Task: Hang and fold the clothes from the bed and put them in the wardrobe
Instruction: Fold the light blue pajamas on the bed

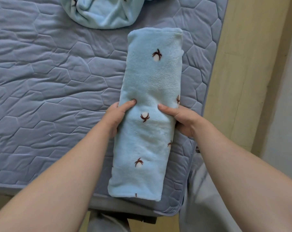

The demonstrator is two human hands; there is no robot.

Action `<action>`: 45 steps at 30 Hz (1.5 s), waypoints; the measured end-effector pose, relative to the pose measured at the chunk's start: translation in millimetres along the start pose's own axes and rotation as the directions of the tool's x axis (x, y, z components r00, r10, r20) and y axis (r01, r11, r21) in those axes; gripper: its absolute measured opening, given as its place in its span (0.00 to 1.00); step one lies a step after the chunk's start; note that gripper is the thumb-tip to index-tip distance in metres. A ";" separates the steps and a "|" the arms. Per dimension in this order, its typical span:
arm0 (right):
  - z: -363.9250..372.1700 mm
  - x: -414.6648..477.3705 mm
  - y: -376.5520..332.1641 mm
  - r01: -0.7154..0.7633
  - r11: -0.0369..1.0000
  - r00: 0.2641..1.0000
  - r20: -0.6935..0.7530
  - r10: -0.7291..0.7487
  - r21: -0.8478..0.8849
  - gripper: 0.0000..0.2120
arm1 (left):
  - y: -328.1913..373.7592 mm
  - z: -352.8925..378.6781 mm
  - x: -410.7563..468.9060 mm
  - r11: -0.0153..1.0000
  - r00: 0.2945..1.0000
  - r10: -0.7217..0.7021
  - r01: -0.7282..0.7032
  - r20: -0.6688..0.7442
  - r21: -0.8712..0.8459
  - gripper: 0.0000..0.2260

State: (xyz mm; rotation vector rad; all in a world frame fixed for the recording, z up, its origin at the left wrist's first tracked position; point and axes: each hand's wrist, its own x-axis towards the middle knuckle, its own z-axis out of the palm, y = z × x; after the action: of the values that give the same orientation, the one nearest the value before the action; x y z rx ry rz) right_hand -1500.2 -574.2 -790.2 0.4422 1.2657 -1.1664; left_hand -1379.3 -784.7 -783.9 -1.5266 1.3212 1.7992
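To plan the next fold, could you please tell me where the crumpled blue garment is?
In the head view, the crumpled garment lies at the top edge, left of centre, on the quilted bed cover, just beyond the folded fleece.

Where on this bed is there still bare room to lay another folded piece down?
The widest bare stretch is the quilt left of the folded fleece and the crumpled fleece. Crowded: the right side, only a thin strip between the folded fleece and the quilt's edge, and its middle, gripped by the left hand and right hand.
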 end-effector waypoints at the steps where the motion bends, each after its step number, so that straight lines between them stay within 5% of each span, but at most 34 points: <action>1: 0.0 0.3 0.1 -0.026 0.999 0.999 0.021 0.025 0.038 0.30 | -0.1 -4.3 3.1 0.999 0.997 -0.031 0.029 0.071 0.021 0.32; 5: -0.5 -1.1 -2.2 -0.069 0.996 0.997 0.040 0.067 0.055 0.32 | 4.8 -15.3 9.7 0.995 0.983 -0.056 0.041 0.174 0.092 0.39; 14: -0.6 -14.7 7.9 -0.053 0.998 0.989 0.141 0.050 0.017 0.29 | -1.2 -11.7 -9.7 0.983 0.955 -0.165 0.180 0.246 -0.041 0.29; 24: 22.6 -38.0 -2.7 0.062 0.975 0.995 0.060 -0.076 0.213 0.28 | 13.3 -12.0 -33.0 0.967 0.939 -0.019 0.105 0.344 -0.233 0.23; 28: 32.1 -71.4 -7.2 0.115 0.956 0.989 0.064 -0.136 0.269 0.26 | 19.0 -29.2 -66.7 0.969 0.876 0.231 -0.168 0.422 -0.181 0.26; 30: 39.9 -91.1 -5.9 0.125 0.952 0.988 0.051 -0.145 0.280 0.26 | 18.7 -37.0 -94.5 0.939 0.825 0.344 -0.305 0.448 -0.161 0.38; 34: 68.8 -134.7 0.6 0.139 0.950 0.989 0.009 -0.147 0.281 0.28 | 20.1 -46.9 -162.3 0.924 0.841 0.369 -0.379 0.396 -0.057 0.56; 40: 123.4 -203.4 11.6 0.127 0.890 0.991 -0.022 -0.130 0.437 0.20 | 29.4 -74.7 -258.8 0.871 0.836 0.376 -0.466 0.400 0.154 0.55; 45: 174.0 -233.1 43.7 -0.021 0.864 0.986 0.155 -0.066 0.503 0.25 | 37.3 -104.7 -312.4 0.805 0.892 0.371 -0.448 0.260 0.389 0.46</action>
State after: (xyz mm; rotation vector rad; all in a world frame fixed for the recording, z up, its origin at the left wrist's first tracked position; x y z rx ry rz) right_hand -1345.4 -596.8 -541.1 0.6986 0.8088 -1.5270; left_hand -1262.9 -815.3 -474.9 -0.8634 1.9207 1.6547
